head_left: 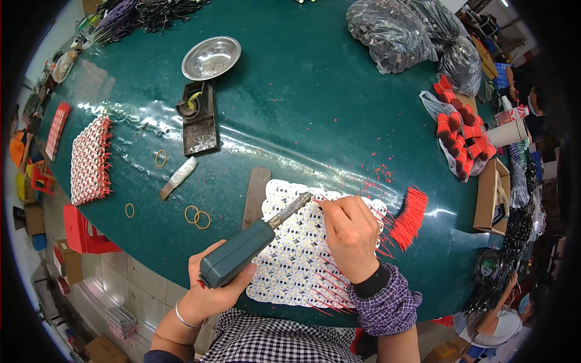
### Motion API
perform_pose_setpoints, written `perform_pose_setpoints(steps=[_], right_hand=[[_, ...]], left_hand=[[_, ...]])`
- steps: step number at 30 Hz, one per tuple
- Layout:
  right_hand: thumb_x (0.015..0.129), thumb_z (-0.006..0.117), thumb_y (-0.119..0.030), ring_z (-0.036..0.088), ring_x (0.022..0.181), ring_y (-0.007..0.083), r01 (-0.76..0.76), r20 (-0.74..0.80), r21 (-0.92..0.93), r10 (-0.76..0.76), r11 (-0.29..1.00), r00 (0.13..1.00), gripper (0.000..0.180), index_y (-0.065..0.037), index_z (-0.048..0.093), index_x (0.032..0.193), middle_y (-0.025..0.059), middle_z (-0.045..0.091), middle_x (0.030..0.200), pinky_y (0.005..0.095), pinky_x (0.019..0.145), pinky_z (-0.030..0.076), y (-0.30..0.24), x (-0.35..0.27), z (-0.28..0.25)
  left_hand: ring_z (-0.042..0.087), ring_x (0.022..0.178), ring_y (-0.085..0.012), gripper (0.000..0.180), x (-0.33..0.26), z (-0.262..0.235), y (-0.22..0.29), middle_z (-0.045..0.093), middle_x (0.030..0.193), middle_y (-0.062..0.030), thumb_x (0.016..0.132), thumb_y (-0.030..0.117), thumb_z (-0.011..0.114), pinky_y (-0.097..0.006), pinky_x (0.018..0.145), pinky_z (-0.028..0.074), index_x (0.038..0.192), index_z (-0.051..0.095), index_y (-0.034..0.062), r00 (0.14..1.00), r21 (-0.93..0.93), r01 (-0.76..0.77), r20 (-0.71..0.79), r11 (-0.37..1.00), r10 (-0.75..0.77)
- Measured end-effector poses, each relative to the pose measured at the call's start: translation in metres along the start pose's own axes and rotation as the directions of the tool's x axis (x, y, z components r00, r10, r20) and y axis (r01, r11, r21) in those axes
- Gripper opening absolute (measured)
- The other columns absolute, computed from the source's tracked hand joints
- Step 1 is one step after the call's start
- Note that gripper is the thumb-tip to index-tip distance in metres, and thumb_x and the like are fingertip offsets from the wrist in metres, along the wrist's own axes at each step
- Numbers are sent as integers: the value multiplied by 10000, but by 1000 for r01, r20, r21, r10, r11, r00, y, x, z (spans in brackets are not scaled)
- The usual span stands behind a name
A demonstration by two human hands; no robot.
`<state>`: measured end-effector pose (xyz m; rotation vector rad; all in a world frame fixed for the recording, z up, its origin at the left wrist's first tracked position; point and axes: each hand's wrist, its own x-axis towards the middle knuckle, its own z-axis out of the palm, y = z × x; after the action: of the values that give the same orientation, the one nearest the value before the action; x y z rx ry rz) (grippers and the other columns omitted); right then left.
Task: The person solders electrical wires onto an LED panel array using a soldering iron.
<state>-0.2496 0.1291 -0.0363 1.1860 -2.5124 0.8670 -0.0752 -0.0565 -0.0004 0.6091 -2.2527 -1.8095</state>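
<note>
My left hand (215, 288) is wrapped round a dark green soldering gun (237, 254). Its metal tip reaches over the upper part of a white panel of round LED circuit boards (287, 266). Close by that tip, my right hand (352, 233) pinches a thin red wire (318, 201) against the panel. More red wires stick out along the panel's right side, partly hidden under my right hand. Just to the right lies a bundle of short red wires (410, 219). A flat brown strip (257, 195) rests at the panel's left edge.
Left of the panel are rubber bands (202, 219), a wrapped blade-like tool (179, 178), a dark tray (201, 134) and a metal bowl (211, 58). Stacked wired panels (91, 160) stand far left. Bagged red wire bundles (458, 136) and a cardboard box (491, 196) line the right edge.
</note>
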Motion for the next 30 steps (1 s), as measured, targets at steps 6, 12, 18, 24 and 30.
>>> perform_pose_setpoints(steps=[6, 12, 18, 24, 30], right_hand=[[758, 737, 27, 594, 752, 233, -11, -24, -4, 11, 1000, 1000, 190, -17, 706, 940, 66, 585, 823, 365, 640, 472, -1, 1, -3], [766, 754, 29, 600, 750, 232, 13, -52, 1, -13, 1000, 999, 183, -23, 703, 933, 60, 593, 810, 368, 645, 471, -12, -3, -19], [778, 750, 28, 600, 746, 236, -29, -6, 11, 29, 1000, 1000, 166, -24, 692, 925, 59, 584, 791, 370, 666, 476, -11, -15, -16], [781, 734, 32, 593, 740, 245, -32, 0, 15, 32, 999, 999, 160, -22, 688, 924, 67, 575, 802, 374, 669, 479, -9, -17, -12], [782, 728, 29, 593, 742, 250, -32, 1, 2, 32, 999, 999, 153, -22, 685, 920, 73, 569, 804, 377, 669, 483, -9, -18, -12]], left_hand=[[668, 720, -150, 231, -5, -3, 0, 702, 884, -100, 806, 9, 783, -257, 625, 520, 1024, 728, -43, 999, -14, -22, -30, 1000, 22], [654, 725, -152, 244, -6, -5, 4, 696, 895, -109, 798, -1, 782, -265, 627, 513, 1025, 716, -62, 996, -14, -90, -15, 996, 90], [627, 726, -131, 264, -11, -1, 0, 686, 901, -100, 794, -16, 772, -257, 640, 493, 1043, 700, -66, 999, -28, -26, 39, 999, 27], [621, 723, -123, 246, -11, -1, 0, 681, 891, -87, 799, -10, 770, -259, 645, 491, 1031, 699, -55, 997, -12, 4, 81, 1000, -3], [619, 704, -120, 223, -12, 1, -4, 678, 875, -78, 807, 7, 771, -257, 633, 488, 1014, 700, -39, 996, 9, 10, 89, 1000, -11]])
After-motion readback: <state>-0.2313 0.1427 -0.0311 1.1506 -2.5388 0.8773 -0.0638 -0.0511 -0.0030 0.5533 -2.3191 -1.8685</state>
